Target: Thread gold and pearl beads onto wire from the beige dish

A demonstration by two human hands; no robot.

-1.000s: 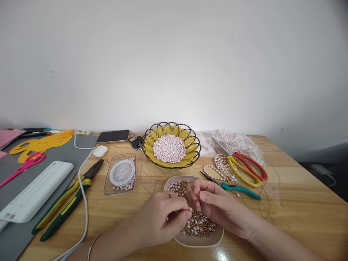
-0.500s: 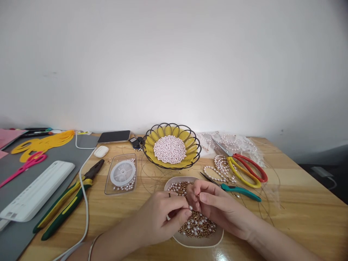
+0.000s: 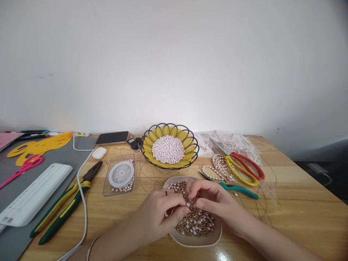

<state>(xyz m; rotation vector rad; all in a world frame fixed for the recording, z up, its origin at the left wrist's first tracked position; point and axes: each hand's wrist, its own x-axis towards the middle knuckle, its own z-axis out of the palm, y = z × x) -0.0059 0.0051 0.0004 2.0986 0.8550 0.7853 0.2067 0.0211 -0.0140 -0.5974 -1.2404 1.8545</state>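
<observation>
Beading step in hand. Left hand (image 3: 160,214) and right hand (image 3: 214,203) meet fingertip to fingertip over the white dish (image 3: 214,237) of gold and pearl beads (image 3: 195,223) on the worktop (image 3: 293,203). Both grips pressed together, pinching something too small to tell. Next move calls for fine alignment.

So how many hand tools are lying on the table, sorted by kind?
Scissors: 2, the pink-handled scissors and the red-and-yellow-handled scissors
Pliers: 2, the green-and-yellow-handled pliers and the teal-handled pliers
Total: 4
</observation>
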